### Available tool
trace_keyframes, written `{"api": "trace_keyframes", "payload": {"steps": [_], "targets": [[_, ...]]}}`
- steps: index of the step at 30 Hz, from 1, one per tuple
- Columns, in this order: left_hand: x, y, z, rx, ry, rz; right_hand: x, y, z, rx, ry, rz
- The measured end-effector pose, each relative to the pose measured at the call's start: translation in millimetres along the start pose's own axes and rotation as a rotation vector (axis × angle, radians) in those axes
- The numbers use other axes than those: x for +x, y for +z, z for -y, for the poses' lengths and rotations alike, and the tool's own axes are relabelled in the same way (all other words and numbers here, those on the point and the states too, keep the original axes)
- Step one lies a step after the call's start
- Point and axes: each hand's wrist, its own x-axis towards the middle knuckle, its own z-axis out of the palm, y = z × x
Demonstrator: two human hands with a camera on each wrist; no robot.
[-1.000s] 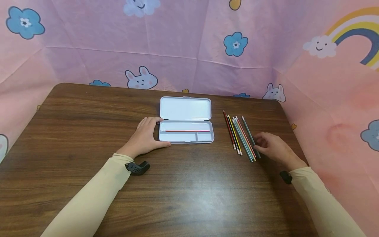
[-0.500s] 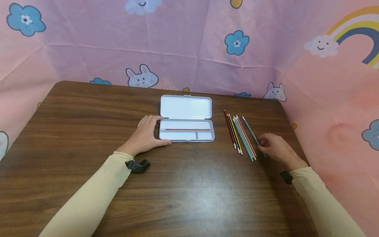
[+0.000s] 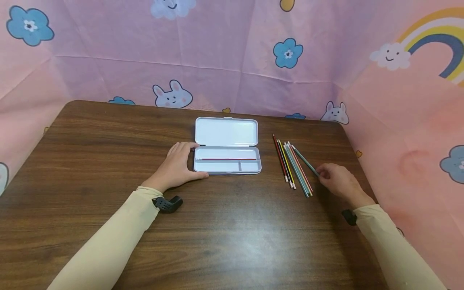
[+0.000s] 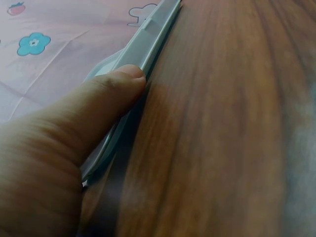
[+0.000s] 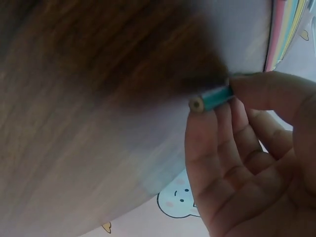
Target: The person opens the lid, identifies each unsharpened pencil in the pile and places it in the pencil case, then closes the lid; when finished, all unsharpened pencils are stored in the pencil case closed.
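Observation:
A white pencil case [image 3: 226, 132] lies with its lid raised, one red pencil [image 3: 228, 159] in its long compartment. My left hand [image 3: 175, 168] grips the case's left end, fingers behind and thumb along the front edge; the left wrist view shows the thumb [image 4: 113, 91] against the case's side [image 4: 148, 37]. My right hand [image 3: 338, 181] pinches the near end of a green pencil [image 3: 305, 160], whose eraser end points away toward the others. In the right wrist view its green end [image 5: 212, 100] shows between thumb and fingers [image 5: 202, 143].
Several pencils, red, black, yellow and grey-green [image 3: 298, 171], lie side by side between the case and my right hand. The brown wooden table [image 3: 232, 225] ends at a patterned pink cloth [image 3: 217, 48] behind and on both sides.
The green pencil's near end has shifted right and toward my right hand's fingertips, and its far end has swung left beside the other pencils. My left hand has stayed on the case.

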Motion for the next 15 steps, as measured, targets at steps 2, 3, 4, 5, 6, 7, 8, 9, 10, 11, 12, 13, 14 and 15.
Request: {"api": "trace_keyframes", "payload": {"steps": [2,3,4,5,6,7,8,9,10,11,12,13,14,15], "targets": [[-0.4,0.1,-0.1,-0.001,-0.001,0.001,-1.1,-0.9,0.2,-0.008,0.013,-0.021],[-0.6,0.2,-0.1,0.000,-0.001,0.001,-1.7,-1.4,0.6,-0.011,0.025,-0.027],[-0.8,0.2,-0.1,0.001,-0.002,0.002,-1.9,-2.0,0.7,-0.015,0.031,-0.034],[-0.9,0.2,-0.2,0.002,-0.003,0.003,-2.0,-2.8,0.9,-0.017,0.037,-0.038],[-1.0,0.2,-0.1,0.003,-0.004,0.005,-2.0,-3.5,0.9,-0.019,0.044,-0.041],[-1.1,0.1,-0.2,0.003,-0.006,0.006,-2.2,-4.1,1.4,-0.020,0.046,-0.045],[-1.1,0.1,-0.2,0.004,-0.007,0.007,-2.0,-4.4,1.3,-0.023,0.047,-0.052],[-1.0,0.0,-0.4,0.004,-0.008,0.008,-1.9,-4.7,1.9,-0.025,0.045,-0.059],[-1.0,-0.1,-0.5,0.004,-0.009,0.009,-1.9,-4.7,2.1,-0.026,0.041,-0.070],[-0.9,-0.3,-0.6,0.004,-0.011,0.010,-1.8,-4.6,3.1,-0.023,0.035,-0.086],[-0.9,-0.3,-0.6,0.003,-0.012,0.011,-1.5,-4.2,4.3,-0.020,0.025,-0.103],[-0.9,-0.3,-0.5,0.003,-0.014,0.013,-1.3,-3.9,6.2,-0.015,0.014,-0.120],[-0.9,-0.3,-0.4,0.002,-0.016,0.015,-0.6,-3.3,7.9,-0.013,0.000,-0.139],[-0.9,-0.4,-0.4,0.001,-0.017,0.016,0.1,-2.9,10.3,-0.010,-0.014,-0.158]]}}
